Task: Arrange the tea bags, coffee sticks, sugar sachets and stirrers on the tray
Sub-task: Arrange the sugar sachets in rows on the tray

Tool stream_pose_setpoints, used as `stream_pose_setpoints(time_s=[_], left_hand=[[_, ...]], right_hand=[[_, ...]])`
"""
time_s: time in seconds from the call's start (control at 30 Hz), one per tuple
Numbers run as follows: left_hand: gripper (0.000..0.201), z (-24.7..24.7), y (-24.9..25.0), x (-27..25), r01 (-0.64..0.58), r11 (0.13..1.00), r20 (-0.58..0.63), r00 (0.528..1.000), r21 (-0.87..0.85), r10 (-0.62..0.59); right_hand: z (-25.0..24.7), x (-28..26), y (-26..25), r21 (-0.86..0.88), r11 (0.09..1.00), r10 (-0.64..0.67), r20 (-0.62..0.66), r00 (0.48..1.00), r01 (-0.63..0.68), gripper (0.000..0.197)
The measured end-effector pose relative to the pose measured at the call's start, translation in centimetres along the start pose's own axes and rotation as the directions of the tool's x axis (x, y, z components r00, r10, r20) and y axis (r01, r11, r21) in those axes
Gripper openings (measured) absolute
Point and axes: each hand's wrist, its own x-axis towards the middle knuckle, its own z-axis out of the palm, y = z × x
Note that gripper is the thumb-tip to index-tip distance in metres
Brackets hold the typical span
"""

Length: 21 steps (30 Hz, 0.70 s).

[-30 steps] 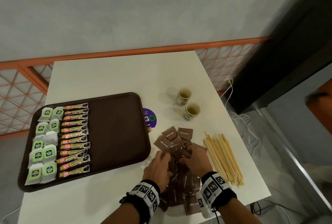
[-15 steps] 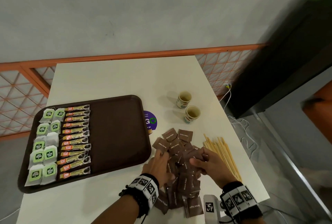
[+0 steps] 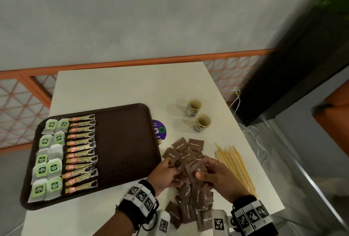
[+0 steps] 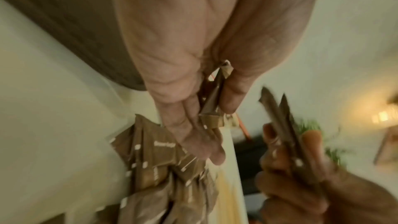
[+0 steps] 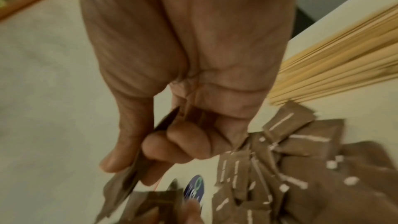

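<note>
Beside the tray (image 3: 122, 141), both hands (image 3: 188, 175) pinch brown sugar sachets (image 3: 196, 168); two cups (image 3: 202, 122) stand beyond.

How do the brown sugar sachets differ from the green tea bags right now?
The tea bags lie on the tray, in two tidy columns at its left end; the sugar sachets lie off the tray in a loose overlapping heap on the table. The tea bags are pale with green labels; the sachets are plain brown. No hand touches the tea bags, while both hands hold sachets.
</note>
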Motion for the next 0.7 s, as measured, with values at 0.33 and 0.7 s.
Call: stream_pose_setpoints(time_s=[0.33, 0.7], left_hand=[[0.019, -9.1, 2.3, -6.8, -0.179, 0.914, -0.119, 0.982, -0.365, 0.145], [0.008, -18.4, 2.9, -10.6, -0.293, 0.865, -0.273, 0.943, -0.407, 0.191]], right_hand=[[11.9, 6.2, -6.1, -0.433, 0.886, -0.111, 0.153, 0.982, 0.168, 0.029], [21.3, 10.5, -8.3, -0.492, 0.817, -0.196, 0.253, 0.948, 0.3, 0.008]])
